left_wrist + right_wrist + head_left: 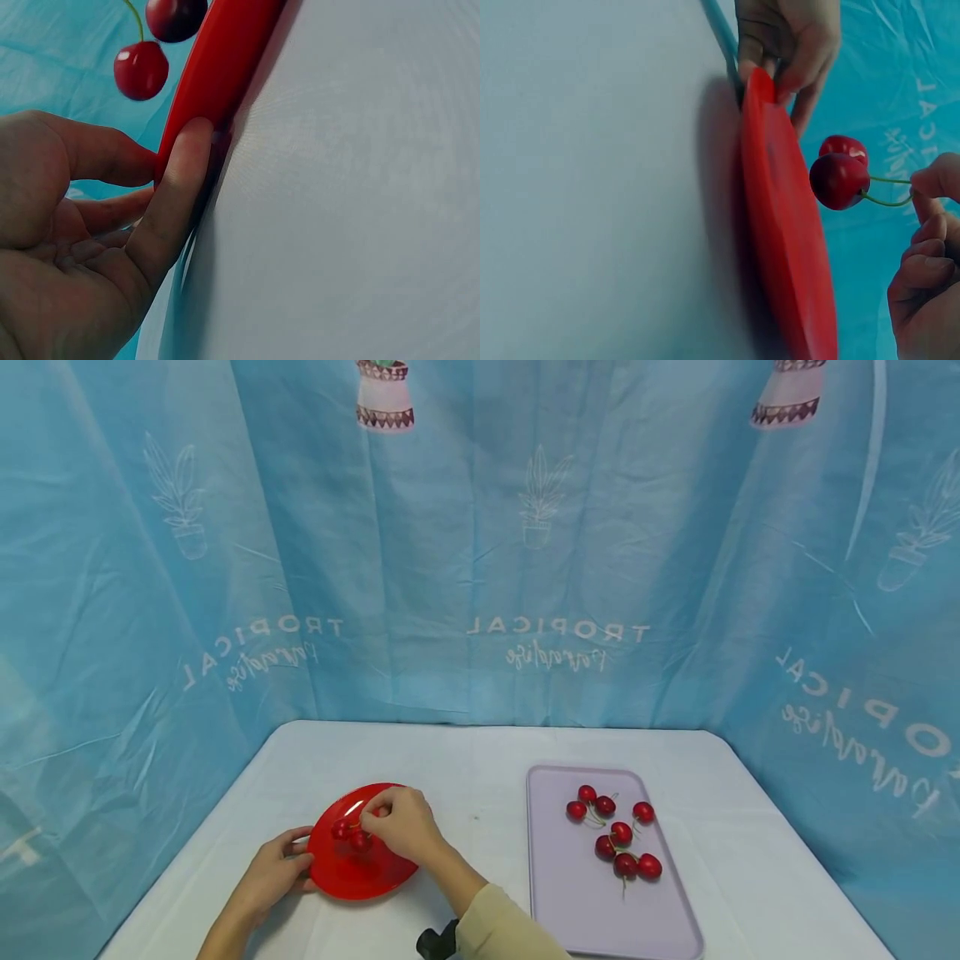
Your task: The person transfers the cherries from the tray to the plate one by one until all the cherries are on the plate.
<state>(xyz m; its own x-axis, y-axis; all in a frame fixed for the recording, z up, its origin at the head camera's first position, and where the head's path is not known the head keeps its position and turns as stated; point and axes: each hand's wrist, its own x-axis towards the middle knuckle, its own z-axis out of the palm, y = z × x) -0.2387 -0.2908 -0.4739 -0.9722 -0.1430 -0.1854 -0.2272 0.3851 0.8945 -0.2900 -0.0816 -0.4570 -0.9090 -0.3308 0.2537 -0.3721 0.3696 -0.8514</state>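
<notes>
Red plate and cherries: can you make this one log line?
right fingers: pinch two cherries by stems, over red plate | left fingers: grip its edge | lilac tray: more cherries

And here at seven to eight o'clock in the head view, the left hand (272,870) is sitting low, its bare left forearm (223,937) slanting up toward one o'clock, its fingers (178,176) closing in a firm edge grip! Over at its two o'clock, the right hand (405,823) is hovering, the right forearm (454,875) angling toward ten, a pale sleeve (510,930) covering it below the wrist. Fingertips (934,177) are pinching delicately, the other fingers curling palmward!
</notes>
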